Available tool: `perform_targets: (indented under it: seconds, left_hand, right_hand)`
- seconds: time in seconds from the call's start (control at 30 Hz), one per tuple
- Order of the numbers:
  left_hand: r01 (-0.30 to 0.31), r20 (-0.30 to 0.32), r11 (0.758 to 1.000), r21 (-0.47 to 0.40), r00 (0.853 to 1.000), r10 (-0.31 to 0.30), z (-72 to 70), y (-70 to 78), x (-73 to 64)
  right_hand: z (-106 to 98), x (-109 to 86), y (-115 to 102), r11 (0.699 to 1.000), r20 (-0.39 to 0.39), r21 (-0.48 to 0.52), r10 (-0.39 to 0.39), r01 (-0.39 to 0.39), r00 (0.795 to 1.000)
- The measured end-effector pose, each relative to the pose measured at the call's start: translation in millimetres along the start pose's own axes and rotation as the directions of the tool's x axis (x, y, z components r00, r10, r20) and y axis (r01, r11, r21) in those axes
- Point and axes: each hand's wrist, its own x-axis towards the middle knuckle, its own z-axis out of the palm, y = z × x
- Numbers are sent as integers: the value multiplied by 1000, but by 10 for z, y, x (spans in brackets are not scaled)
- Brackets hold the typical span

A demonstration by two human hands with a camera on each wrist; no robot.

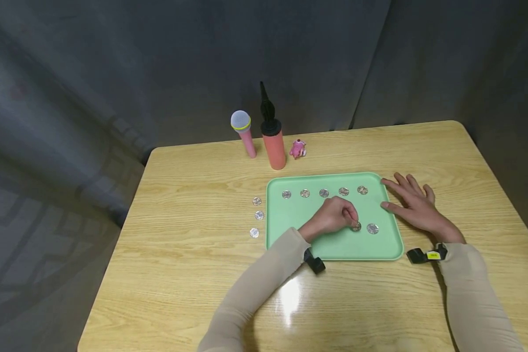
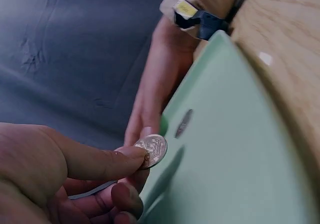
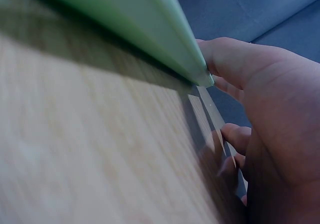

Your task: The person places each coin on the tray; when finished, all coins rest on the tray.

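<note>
Between thumb and fingers my left hand [image 1: 334, 215] pinches a silver coin [image 2: 152, 150], held over the lower part of a light green tray [image 1: 334, 249]. To its right another coin [image 1: 372, 229] lies flat on the tray. Along the tray's far side several coins [image 1: 324, 193] form a row. My right hand [image 1: 415, 205] rests at the tray's right edge, fingers spread, with thumb and index finger touching the rim [image 3: 200, 74]. In the left wrist view the right hand shows behind the pinched coin.
Left of the tray, three coins [image 1: 258, 215] lie in a column on the wooden table [image 1: 193, 234]. Behind the tray are a pink toy microphone [image 1: 248, 142], a coral hand pump [image 1: 275, 149] with a black nozzle, and a small pink figurine [image 1: 297, 149]. Dark curtains [image 1: 317, 63] hang behind.
</note>
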Motion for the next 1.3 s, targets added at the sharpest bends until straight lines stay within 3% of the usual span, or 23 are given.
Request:
perform_targets:
  seconds: [0.17,0.37,0.7,1.3]
  left_hand:
    - [6,-22,996,87,1000,-4,49,19,-8]
    - [23,-31,973,229,999,-16,91,18,-20]
    - [-50,-6,934,354,998,55,83,14,-58]
    - [-79,7,922,379,997,82,95,-3,-52]
  right_hand:
    - [-5,-2,-2,1000,-3,-3,-3,3,1000]
    - [3,-5,0,1000,-8,-5,-5,5,1000]
    - [1,-4,-6,1000,-7,-6,-6,6,1000]
    - [3,-3,-5,1000,-5,1,-1,1,1000]
